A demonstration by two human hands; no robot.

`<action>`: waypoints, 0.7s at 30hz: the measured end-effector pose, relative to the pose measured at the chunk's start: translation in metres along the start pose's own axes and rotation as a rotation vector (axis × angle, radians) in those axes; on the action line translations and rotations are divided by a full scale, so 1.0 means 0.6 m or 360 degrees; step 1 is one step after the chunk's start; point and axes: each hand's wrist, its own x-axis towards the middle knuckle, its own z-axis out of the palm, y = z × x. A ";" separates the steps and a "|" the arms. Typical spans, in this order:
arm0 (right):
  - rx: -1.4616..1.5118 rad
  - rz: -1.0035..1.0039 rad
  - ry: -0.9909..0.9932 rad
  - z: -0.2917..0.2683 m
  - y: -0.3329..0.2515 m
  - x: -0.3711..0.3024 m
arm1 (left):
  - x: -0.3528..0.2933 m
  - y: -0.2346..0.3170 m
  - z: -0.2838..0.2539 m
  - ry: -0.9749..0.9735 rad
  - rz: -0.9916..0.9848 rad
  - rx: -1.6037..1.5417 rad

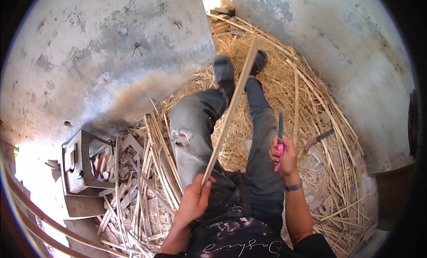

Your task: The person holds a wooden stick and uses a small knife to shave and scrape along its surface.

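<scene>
The long wooden stick (pixel 230 114) slants up from the person's lap, over the gap between the legs, with its far end by the feet. The left hand (pixel 195 200) grips its near end, thumb on top. The right hand (pixel 287 158) is curled around the pink handle of a knife (pixel 280 132), with the blade pointing away. Stick and knife are apart, so this looks like a holding or checking step, not a cut. A cut would need the blade brought to the stick, sharp side away from the left fingers and the legs (pixel 191 120). There is room between the two hands. A gray wall (pixel 93 40) stands on the left, another wall (pixel 338 48) on the right, so wide swings could bump. Straw (pixel 240 153) covers the ground between the legs.
</scene>
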 end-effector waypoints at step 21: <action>-0.2632 -0.0918 -0.0059 0.081 0.032 0.122 | 0.257 -0.052 0.063 -0.0183 0.0050 0.0402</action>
